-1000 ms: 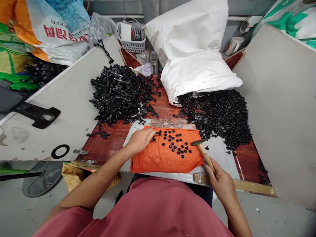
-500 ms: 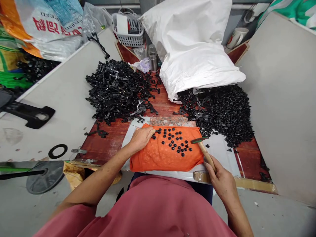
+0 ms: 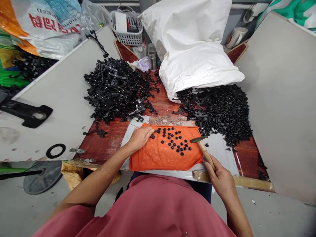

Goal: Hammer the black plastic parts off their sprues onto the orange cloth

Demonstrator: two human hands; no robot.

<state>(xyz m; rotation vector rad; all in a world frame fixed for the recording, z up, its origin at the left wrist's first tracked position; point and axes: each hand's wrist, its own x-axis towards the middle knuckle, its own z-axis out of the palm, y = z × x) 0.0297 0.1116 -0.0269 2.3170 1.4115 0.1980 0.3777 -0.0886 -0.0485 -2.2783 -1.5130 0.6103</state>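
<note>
An orange cloth [image 3: 163, 158] lies at the table's front edge, with several small round black parts [image 3: 174, 144] scattered on its upper half. At the cloth's left, my left hand [image 3: 140, 138] has its fingers closed on a small black linked part [image 3: 156, 131]. My right hand [image 3: 220, 174] is wrapped round the wooden handle of a hammer [image 3: 206, 154]. The hammer's green and dark head [image 3: 198, 139] is over the cloth's right side, close to the rightmost round parts.
A heap of black linked parts [image 3: 113, 89] lies at back left. Another black heap [image 3: 227, 112] spreads at right below a white sack [image 3: 197, 65]. Grey panels [image 3: 283, 98] flank the table. Behind are a basket [image 3: 128, 36], steel bottle [image 3: 152, 59] and mug [image 3: 237, 37].
The whole view has shifted slightly. Both hands keep their places over the cloth, and no part has visibly moved on it.
</note>
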